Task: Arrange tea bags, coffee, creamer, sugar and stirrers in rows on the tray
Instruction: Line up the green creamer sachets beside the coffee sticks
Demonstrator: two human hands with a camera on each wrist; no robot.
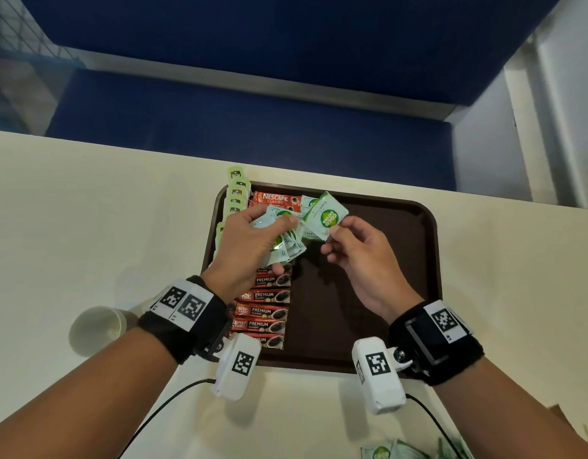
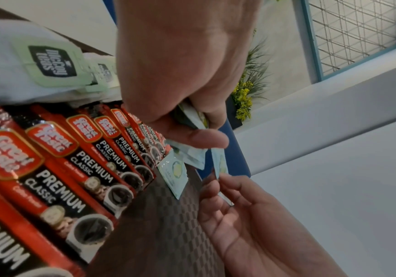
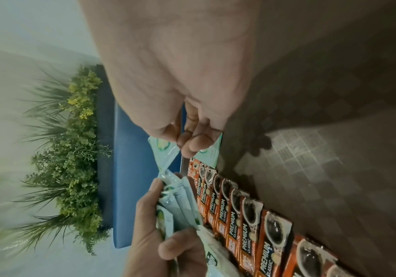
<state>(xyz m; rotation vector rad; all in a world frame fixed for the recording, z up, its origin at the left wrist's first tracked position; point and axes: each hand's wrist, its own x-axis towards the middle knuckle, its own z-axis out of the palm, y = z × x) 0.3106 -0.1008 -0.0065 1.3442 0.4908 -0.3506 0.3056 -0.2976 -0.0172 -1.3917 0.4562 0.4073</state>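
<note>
A bunch of sugar packets (image 1: 282,243) is gripped in the curled fingers of the left hand (image 1: 249,246) above the brown tray (image 1: 385,293), which sits on the tabletop (image 1: 87,210). A single sugar packet (image 1: 324,217) is pinched at its corner between thumb and fingertips of the right hand (image 1: 362,260), over the far middle of the tray. Coffee sachets (image 1: 269,309) are lined up in a row down the tray's left part, with tea bags (image 1: 236,190) along its left edge.
</note>
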